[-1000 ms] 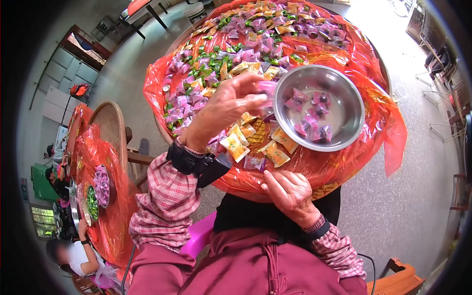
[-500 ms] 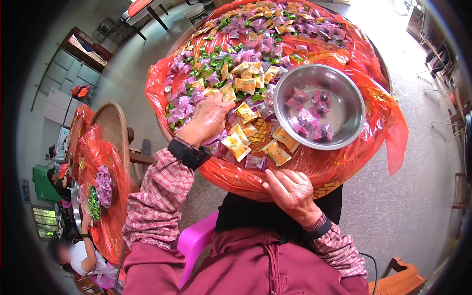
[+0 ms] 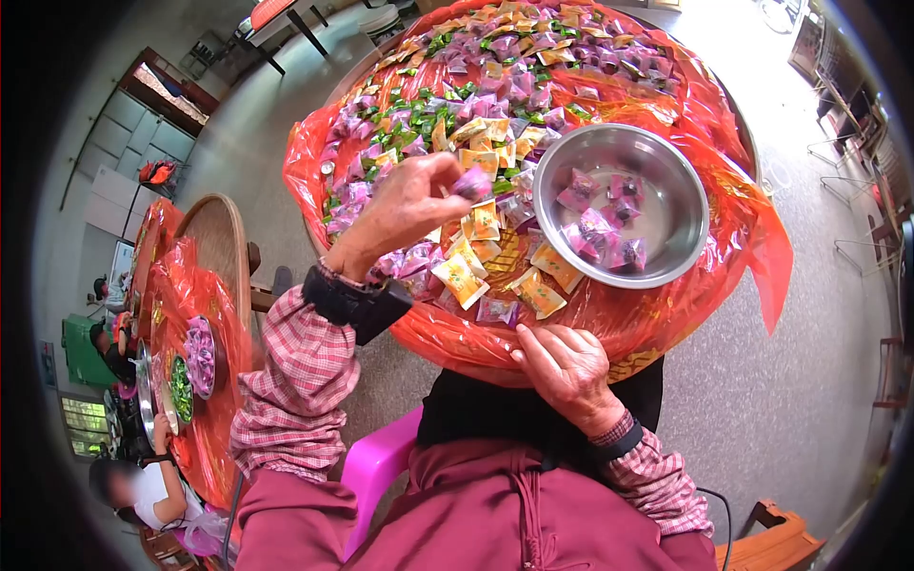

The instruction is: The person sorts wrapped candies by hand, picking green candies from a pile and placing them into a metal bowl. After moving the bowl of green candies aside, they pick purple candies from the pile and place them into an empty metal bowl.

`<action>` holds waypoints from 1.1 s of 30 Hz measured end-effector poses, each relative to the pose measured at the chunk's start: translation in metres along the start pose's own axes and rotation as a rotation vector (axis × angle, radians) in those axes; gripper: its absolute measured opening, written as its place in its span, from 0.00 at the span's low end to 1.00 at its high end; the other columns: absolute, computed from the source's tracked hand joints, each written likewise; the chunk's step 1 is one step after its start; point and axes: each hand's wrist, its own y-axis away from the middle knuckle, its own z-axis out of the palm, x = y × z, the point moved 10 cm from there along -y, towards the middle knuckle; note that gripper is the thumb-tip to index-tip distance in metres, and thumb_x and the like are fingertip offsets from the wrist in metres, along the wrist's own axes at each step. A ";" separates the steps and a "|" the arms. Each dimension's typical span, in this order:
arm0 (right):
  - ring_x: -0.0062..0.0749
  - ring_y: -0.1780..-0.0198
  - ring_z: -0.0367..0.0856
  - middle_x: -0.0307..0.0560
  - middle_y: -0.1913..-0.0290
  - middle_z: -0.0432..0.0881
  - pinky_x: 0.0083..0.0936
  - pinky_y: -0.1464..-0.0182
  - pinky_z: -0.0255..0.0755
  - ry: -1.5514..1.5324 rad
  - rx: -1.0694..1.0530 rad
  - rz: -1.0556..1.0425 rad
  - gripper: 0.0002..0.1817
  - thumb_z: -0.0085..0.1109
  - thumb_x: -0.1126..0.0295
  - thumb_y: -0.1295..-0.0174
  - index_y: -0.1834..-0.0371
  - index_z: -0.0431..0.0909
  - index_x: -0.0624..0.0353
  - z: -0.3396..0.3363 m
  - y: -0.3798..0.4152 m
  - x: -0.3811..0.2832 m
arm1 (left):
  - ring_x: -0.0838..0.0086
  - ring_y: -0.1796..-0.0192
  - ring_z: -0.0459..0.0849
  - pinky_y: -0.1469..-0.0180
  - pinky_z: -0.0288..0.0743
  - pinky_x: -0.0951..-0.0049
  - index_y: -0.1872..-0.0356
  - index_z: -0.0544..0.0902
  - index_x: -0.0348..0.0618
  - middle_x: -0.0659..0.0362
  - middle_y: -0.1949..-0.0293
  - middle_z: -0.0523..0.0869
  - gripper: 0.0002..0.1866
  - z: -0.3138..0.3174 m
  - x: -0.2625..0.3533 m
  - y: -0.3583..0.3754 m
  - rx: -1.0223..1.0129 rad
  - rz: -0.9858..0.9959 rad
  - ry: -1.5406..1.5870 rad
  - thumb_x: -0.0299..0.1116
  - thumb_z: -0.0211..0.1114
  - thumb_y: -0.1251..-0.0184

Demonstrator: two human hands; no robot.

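Observation:
My left hand is above the pile, its thumb and fingers closed on a purple-wrapped candy. Below and beside it lie orange-yellow packets, more purple candies and green-wrapped pieces. To the right sits a round steel bowl with several purple candies on its bottom. My right hand lies on the near rim over the red plastic sheet, fingers stretched out and holding nothing. One purple packet is just beyond its fingertips.
The red plastic covers a large round table. At the left, another red-covered table bears bowls of purple and green pieces, with people seated along it. A pink stool is beneath me.
My left hand has lifted from the pile and moved slightly right and up, now with a purple candy between its fingers. My right hand stays at the rim.

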 end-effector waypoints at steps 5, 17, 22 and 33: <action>0.35 0.59 0.87 0.44 0.60 0.88 0.32 0.60 0.76 -0.003 -0.009 0.010 0.18 0.72 0.70 0.41 0.49 0.84 0.64 0.001 0.001 0.000 | 0.81 0.56 0.85 0.50 0.80 0.77 0.49 0.83 0.35 0.62 0.57 0.87 0.15 0.038 0.057 -0.024 -0.091 0.080 0.303 0.33 0.73 0.30; 0.36 0.59 0.87 0.44 0.59 0.87 0.33 0.59 0.77 -0.012 -0.003 0.010 0.18 0.73 0.71 0.42 0.48 0.84 0.64 -0.001 0.001 0.000 | 0.58 0.56 0.87 0.50 0.80 0.62 0.46 0.82 0.36 0.51 0.58 0.86 0.23 0.001 -0.018 0.060 -0.074 0.101 -0.506 0.37 0.73 0.41; 0.36 0.59 0.87 0.44 0.60 0.87 0.34 0.59 0.77 -0.018 -0.018 0.021 0.18 0.72 0.73 0.42 0.48 0.84 0.65 0.001 0.000 0.000 | 0.47 0.43 0.83 0.36 0.76 0.55 0.44 0.82 0.37 0.44 0.49 0.86 0.23 0.018 -0.037 0.076 0.041 0.168 -0.667 0.35 0.70 0.39; 0.36 0.58 0.86 0.44 0.61 0.85 0.32 0.59 0.76 0.011 -0.019 0.003 0.19 0.71 0.68 0.39 0.48 0.83 0.66 0.001 0.001 -0.001 | 0.78 0.71 0.82 0.68 0.73 0.73 0.49 0.85 0.36 0.60 0.69 0.86 0.12 -0.019 -0.047 0.066 0.187 -0.097 -0.317 0.30 0.64 0.29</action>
